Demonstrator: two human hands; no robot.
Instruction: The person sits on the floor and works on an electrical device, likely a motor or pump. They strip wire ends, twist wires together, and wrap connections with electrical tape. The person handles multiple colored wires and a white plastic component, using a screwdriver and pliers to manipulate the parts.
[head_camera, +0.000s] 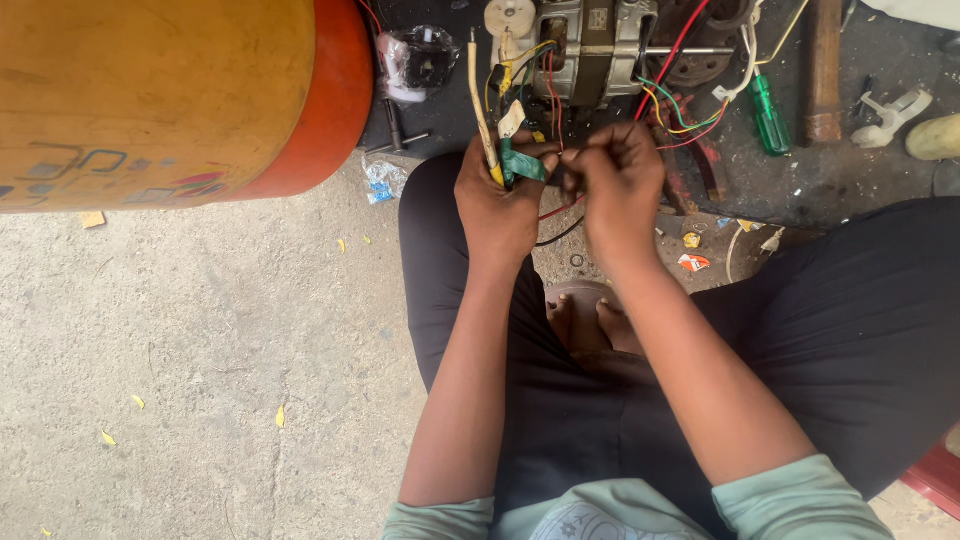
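Note:
My left hand (497, 195) grips a bundle of wires: a long cream-yellow sleeved wire (479, 92) that sticks up away from me, and a green tape-wrapped joint (522, 165). My right hand (620, 180) is closed right beside it, pinching thin wires at that same joint. Red, yellow and green wires (672, 105) run from my hands to a small grey electric motor (590, 50) on the dark floor just beyond them. My fingers hide the wire ends.
A big orange-and-yellow cylinder (170, 95) lies at the top left. A green-handled screwdriver (768, 115), a wooden handle (825, 70), a white plastic part (890, 115) and a plastic bag (420, 60) lie around the motor. My bent legs and bare foot (585, 320) fill the middle.

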